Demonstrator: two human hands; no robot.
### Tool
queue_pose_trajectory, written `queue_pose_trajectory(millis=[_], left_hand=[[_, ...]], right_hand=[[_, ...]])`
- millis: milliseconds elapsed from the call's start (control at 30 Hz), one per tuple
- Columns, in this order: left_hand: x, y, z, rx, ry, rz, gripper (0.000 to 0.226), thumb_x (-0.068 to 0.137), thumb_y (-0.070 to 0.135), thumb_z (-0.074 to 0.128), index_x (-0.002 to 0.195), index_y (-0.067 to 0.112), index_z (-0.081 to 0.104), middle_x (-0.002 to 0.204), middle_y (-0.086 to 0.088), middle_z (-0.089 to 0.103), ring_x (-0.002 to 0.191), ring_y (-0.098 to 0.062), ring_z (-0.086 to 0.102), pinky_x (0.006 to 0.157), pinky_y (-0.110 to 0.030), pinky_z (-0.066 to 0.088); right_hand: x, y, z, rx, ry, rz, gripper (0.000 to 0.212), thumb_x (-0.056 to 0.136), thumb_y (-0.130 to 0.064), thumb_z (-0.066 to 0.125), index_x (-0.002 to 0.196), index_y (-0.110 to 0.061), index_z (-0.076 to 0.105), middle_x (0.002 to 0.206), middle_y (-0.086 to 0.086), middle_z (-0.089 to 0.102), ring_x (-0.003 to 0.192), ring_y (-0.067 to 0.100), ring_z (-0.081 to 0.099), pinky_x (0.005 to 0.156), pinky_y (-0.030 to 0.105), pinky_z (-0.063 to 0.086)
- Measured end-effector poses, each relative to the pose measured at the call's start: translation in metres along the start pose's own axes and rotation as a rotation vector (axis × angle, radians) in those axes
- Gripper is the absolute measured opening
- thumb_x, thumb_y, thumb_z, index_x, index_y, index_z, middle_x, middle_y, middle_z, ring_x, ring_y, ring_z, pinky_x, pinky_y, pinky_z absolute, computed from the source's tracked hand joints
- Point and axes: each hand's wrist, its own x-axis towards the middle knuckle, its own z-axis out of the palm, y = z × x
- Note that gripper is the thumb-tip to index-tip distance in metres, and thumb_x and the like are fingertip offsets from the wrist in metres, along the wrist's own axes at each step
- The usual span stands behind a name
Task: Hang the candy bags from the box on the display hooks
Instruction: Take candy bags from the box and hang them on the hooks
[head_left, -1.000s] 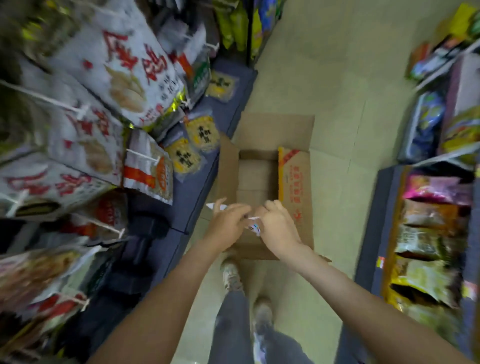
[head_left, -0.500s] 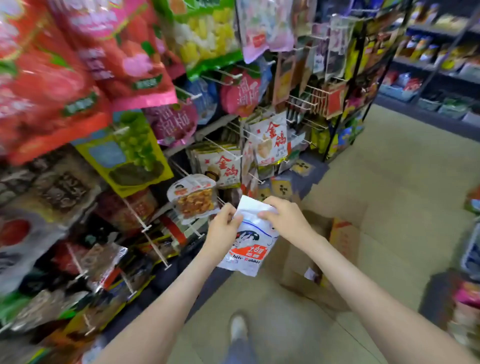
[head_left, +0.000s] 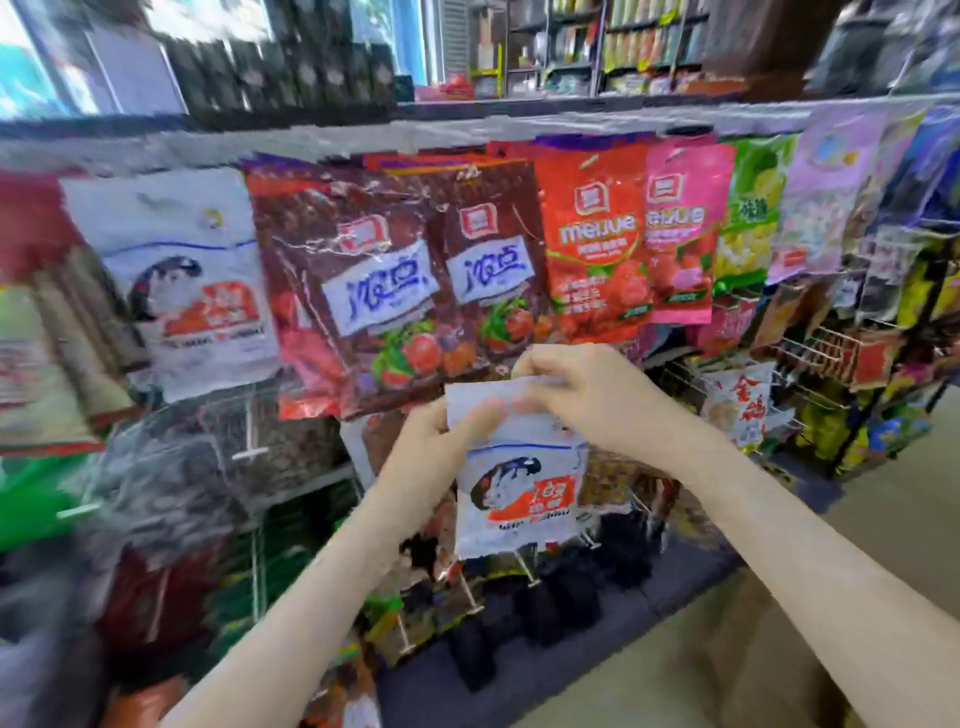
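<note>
Two hands, left (head_left: 434, 452), right (head_left: 597, 400), pinch candy bag (head_left: 519, 499).

I see dark-red candy bags (head_left: 363, 291) hanging edge to edge; below them bare hooks (head_left: 527, 574) jut outward; rightward, open aisle floor (head_left: 883, 519).

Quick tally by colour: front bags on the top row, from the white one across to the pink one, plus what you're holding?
Hanging white bag: 1
Dark brown bags: 2
Red bag: 1
Pink bag: 1
Held white bag, in left hand and right hand: 1
Total: 6
</note>
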Motion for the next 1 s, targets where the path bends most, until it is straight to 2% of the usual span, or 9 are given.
queue_pose_trajectory(millis=[67,133,300,367,500,600,733,867,1000], left_hand=[[-0.015,0.019,-0.027,-0.01,0.085,0.029,0.023,0.075,0.049,0.063,0.076,0.029,0.075,0.084,-0.009,0.074,0.082,-0.033,0.068,0.08,-0.052,0.053],[-0.024,0.034,-0.052,-0.026,0.153,0.047,0.021,0.074,0.046,0.061,0.068,0.031,0.074,0.079,-0.008,0.073,0.078,-0.034,0.068,0.078,-0.052,0.053],[-0.041,0.058,-0.101,-0.022,0.299,0.079,0.075,0.064,0.068,0.07,0.086,-0.003,0.061,0.087,-0.043,0.055,0.077,-0.059,0.054,0.074,-0.068,0.045],[-0.048,0.071,-0.116,-0.024,0.368,0.106,0.059,0.077,0.052,0.069,0.079,-0.006,0.059,0.085,-0.041,0.057,0.073,-0.055,0.056,0.07,-0.064,0.048],[-0.054,0.086,-0.155,0.026,0.454,0.057,0.011,0.089,0.018,0.063,0.082,0.012,0.069,0.073,-0.007,0.074,0.067,-0.024,0.071,0.061,-0.036,0.058],[-0.059,0.104,-0.182,0.092,0.444,0.038,0.006,0.085,0.018,0.067,0.087,0.016,0.072,0.081,-0.007,0.075,0.073,-0.022,0.072,0.064,-0.032,0.056],[-0.053,0.116,-0.199,0.209,0.535,0.092,0.004,0.084,0.022,0.07,0.082,0.019,0.073,0.074,0.001,0.075,0.07,-0.015,0.072,0.063,-0.028,0.055],[-0.031,0.12,-0.202,0.206,0.621,0.107,0.008,0.086,0.019,0.069,0.079,0.018,0.073,0.075,-0.002,0.075,0.072,-0.018,0.072,0.07,-0.036,0.059],[-0.002,0.12,-0.202,0.179,0.695,0.092,0.045,0.074,0.038,0.072,0.091,-0.005,0.068,0.09,-0.026,0.068,0.079,-0.039,0.068,0.075,-0.055,0.053]], right_hand=[[0.01,-0.035,0.011,0.01,0.004,-0.077,0.012,0.092,-0.022,0.057,0.081,-0.018,0.059,0.069,0.001,0.058,0.057,0.018,0.053,0.055,0.027,0.038],[0.02,-0.062,0.023,0.011,0.027,-0.13,0.011,0.092,-0.022,0.058,0.082,-0.018,0.057,0.067,-0.006,0.054,0.055,0.005,0.048,0.052,0.018,0.034],[0.046,-0.107,0.04,0.017,0.038,-0.213,0.011,0.092,-0.028,0.058,0.089,-0.018,0.055,0.076,0.0,0.058,0.061,0.01,0.05,0.056,0.017,0.035],[0.058,-0.126,0.042,0.03,0.016,-0.251,0.014,0.091,-0.028,0.06,0.087,-0.015,0.059,0.081,0.001,0.061,0.067,0.009,0.054,0.059,0.015,0.037],[0.082,-0.16,0.051,0.079,0.001,-0.333,0.012,0.087,-0.026,0.065,0.085,-0.014,0.066,0.079,-0.002,0.064,0.071,0.009,0.056,0.063,0.018,0.04],[0.098,-0.181,0.064,0.136,-0.014,-0.366,0.009,0.087,-0.025,0.066,0.084,-0.017,0.065,0.074,-0.007,0.061,0.066,0.002,0.053,0.06,0.013,0.04],[0.121,-0.194,0.078,0.209,0.04,-0.355,0.014,0.088,-0.027,0.065,0.084,-0.014,0.067,0.079,0.0,0.064,0.073,0.012,0.059,0.065,0.019,0.044],[0.141,-0.198,0.08,0.298,0.136,-0.327,0.011,0.088,-0.021,0.065,0.09,-0.01,0.067,0.085,-0.005,0.059,0.079,0.007,0.055,0.068,0.008,0.041],[0.166,-0.19,0.079,0.334,0.24,-0.253,0.022,0.088,-0.019,0.064,0.107,-0.007,0.064,0.103,0.003,0.06,0.095,0.013,0.057,0.081,0.022,0.043]])
